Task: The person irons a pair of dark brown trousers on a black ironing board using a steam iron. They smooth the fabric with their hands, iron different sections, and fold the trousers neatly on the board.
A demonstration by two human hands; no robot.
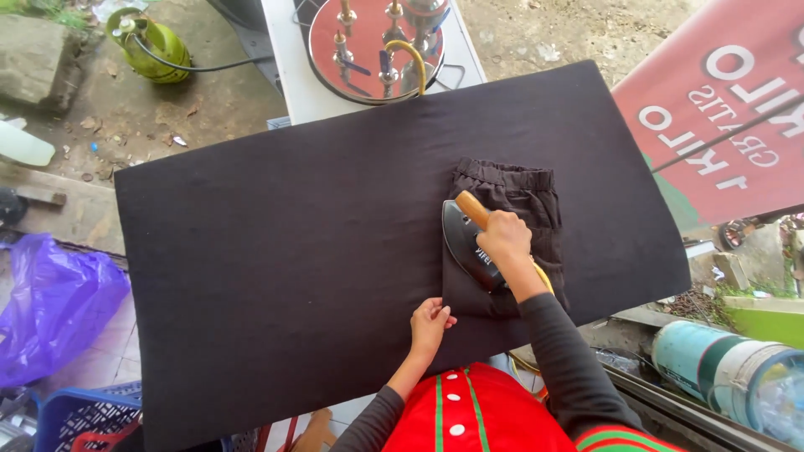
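Observation:
A folded dark garment (519,194) with an elastic waistband lies on the right part of a black ironing board cover (293,251). My right hand (505,238) grips the wooden handle of a dark steam iron (465,238) that rests on the garment, its tip pointing away from me. My left hand (431,322) rests near the board's front edge, fingers curled, touching the garment's near left corner.
A shiny steam boiler (377,46) with valves stands beyond the board on a white stand. A green gas cylinder (151,46) sits far left. A purple plastic bag (54,305) and a blue basket (84,414) are at left. A red banner (729,109) hangs at right.

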